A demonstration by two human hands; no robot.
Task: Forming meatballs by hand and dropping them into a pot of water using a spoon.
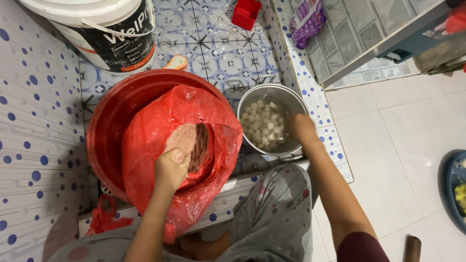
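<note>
At the centre of the frame the left hand (171,167) is reaching into a red plastic bag (145,145), its fingers curled shut around a lump of the pinkish ground paste (187,140) that is filling the bag. The bag is sitting inside a wide red basin (104,121), which seems to be keeping it upright and its mouth open for easy reaching. Just right of it, the right hand (302,128) is hovering at the rim of a steel pot (291,99) of water in which many pale round balls (264,123) are floating; the hand is motion-blurred, so whether its fingers are spread or closed cannot be told. The pot is standing close beside the basin, probably so that each hand has a short path. Both vessels are resting on a raised ledge of blue-patterned tiles (218,53), with a white bucket (107,29) at the upper left and plain pale floor tiles (388,145) stretching to the right.
</note>
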